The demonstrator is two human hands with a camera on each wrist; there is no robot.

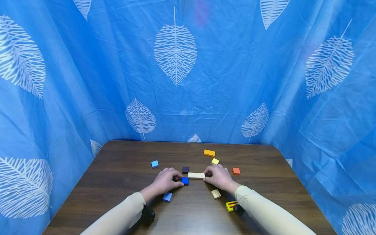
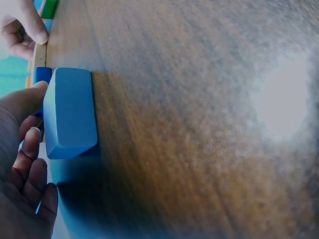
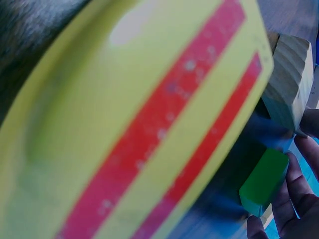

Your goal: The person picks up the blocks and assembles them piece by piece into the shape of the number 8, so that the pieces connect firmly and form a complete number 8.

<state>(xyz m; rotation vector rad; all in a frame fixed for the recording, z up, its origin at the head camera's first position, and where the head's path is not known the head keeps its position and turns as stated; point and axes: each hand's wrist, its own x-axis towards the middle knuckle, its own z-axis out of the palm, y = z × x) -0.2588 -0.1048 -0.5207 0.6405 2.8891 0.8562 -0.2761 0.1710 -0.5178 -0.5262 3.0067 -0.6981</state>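
Note:
My left hand (image 1: pixel 168 180) pinches a small dark blue block (image 1: pixel 185 181) between thumb and fingers. Right up against that block lies a long cream block (image 1: pixel 196 176), whose right end is held by the thumb and fingers of my right hand (image 1: pixel 220 178). A dark purple block (image 1: pixel 185 170) sits just behind the left end of the cream one. Close below my left wrist is a lighter blue block (image 2: pixel 75 109), large in the left wrist view. A green block (image 3: pixel 264 181) shows by my right fingers in the right wrist view; my right hand and arm hide it from the head view.
On the brown table (image 1: pixel 117 182), a striped wood block (image 1: pixel 215 194) and a yellow block with red stripes (image 1: pixel 231 206) lie near my right forearm. Farther back are a light blue block (image 1: pixel 154 164), a yellow block (image 1: pixel 215 161), an orange block (image 1: pixel 209 152) and a red block (image 1: pixel 236 171).

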